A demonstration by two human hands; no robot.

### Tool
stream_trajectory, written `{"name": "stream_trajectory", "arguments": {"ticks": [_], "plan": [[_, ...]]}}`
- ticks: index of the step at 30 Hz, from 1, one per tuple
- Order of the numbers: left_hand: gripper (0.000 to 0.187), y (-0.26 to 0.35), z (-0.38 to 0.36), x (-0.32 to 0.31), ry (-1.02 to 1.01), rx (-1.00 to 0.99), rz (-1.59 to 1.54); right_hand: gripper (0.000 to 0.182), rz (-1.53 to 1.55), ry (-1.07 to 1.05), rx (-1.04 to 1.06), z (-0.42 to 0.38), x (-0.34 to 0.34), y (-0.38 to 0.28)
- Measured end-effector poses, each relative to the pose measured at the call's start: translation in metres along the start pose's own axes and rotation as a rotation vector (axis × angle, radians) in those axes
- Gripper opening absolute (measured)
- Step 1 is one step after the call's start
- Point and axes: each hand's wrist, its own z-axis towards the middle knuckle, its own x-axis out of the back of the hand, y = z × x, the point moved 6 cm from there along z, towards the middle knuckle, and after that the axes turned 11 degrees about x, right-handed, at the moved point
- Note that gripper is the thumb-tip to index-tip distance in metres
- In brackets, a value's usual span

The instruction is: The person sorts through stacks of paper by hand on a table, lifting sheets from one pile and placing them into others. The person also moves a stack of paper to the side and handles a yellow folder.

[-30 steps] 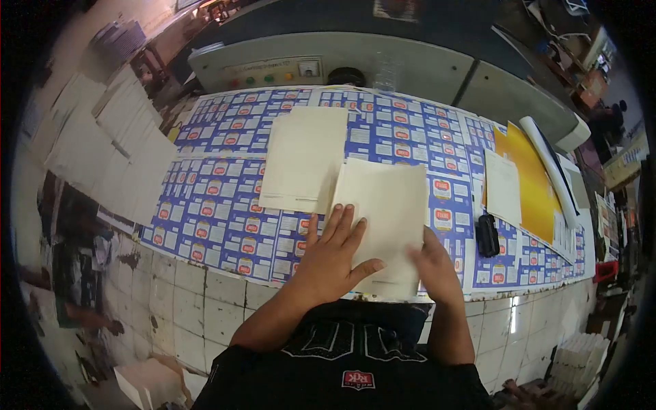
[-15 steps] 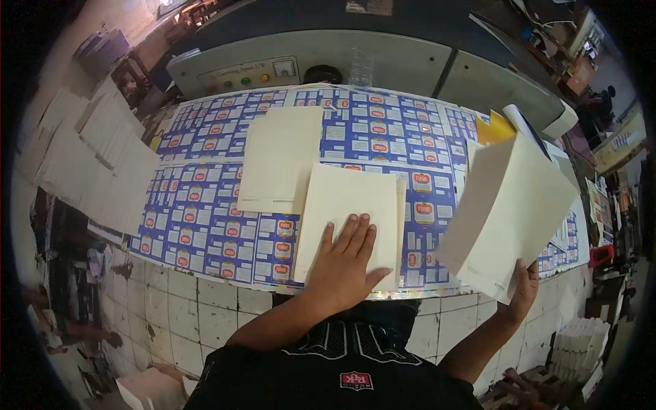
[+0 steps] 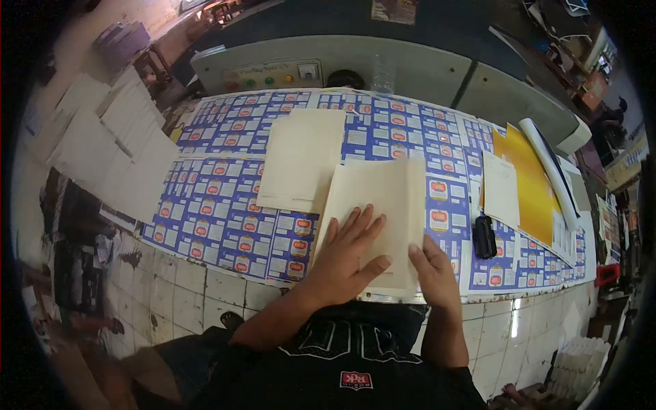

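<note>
A cream paper sheet lies in front of me, with a narrow flap standing along its right side. My left hand rests flat on it, fingers spread and thumb pointing right. At the lower right edge, my right hand pinches the flap of the sheet between thumb and fingers. To the left and farther back, a stack of cream sheets lies with faint print along its lower edge. Whether other sheets lie under my left hand is hard to make out.
Blue printed sheets cover the table. On the right are a black object, a small white paper, a yellow sheet and a white roll. Paper stacks stand at left; a grey machine panel is behind.
My right hand has come left, bringing the large raised paper over onto the sheet by my left hand. The black object and small white paper are now uncovered. The view has shifted slightly.
</note>
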Motion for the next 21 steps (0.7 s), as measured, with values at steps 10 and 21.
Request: {"name": "stream_trajectory", "arguments": {"ticks": [10, 21], "plan": [[0.075, 0.010, 0.003, -0.016, 0.064, -0.032, 0.174, 0.029, -0.073, 0.317, 0.046, -0.016, 0.092, 0.008], [0.070, -0.007, 0.004, -0.048, -0.056, -0.006, 0.468, 0.040, 0.080, 0.605, 0.234, -0.069, 0.169, -0.036]]}}
